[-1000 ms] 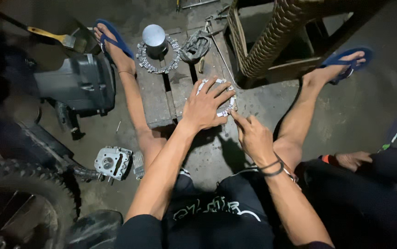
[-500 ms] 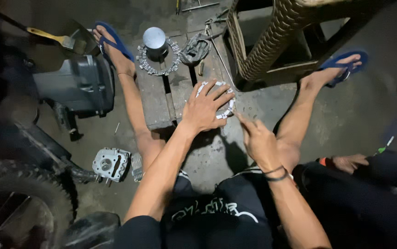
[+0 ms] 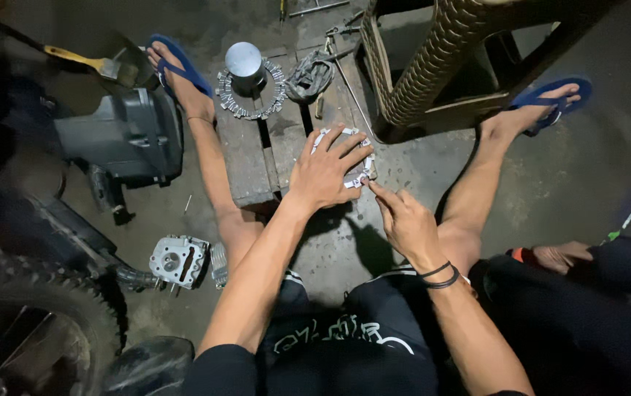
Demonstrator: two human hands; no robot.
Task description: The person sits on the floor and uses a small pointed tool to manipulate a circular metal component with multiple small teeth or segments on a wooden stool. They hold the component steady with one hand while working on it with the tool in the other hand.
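The left hand (image 3: 326,172) lies flat, fingers spread, pressing on a ring of small pale metal pieces (image 3: 359,172) at the centre of the frame, on the right edge of a wooden pallet (image 3: 246,158) set on the concrete floor (image 3: 418,165). It clenches nothing; the palm only holds the ring down. The right hand (image 3: 403,220), just below and to the right, points its index finger at the lower right edge of that ring, touching or almost touching 1 piece. Whether that fingertip pinches a piece against the thumb I cannot tell.

In the upper middle of the frame, a 2nd ring of similar pieces (image 3: 251,92) lies complete around an upright grey metal cylinder (image 3: 244,64), with a crumpled rag (image 3: 308,75) just to its right. Judging by this, 1 ring looks finished, while the one under the hands looks still in assembly: most of it is hidden beneath the palm, so how many pieces remain is unclear.

At lower left a cylinder head (image 3: 180,260) lies on the floor beside a knobbly tyre (image 3: 44,308). Another person's hand (image 3: 561,257) rests at the right.
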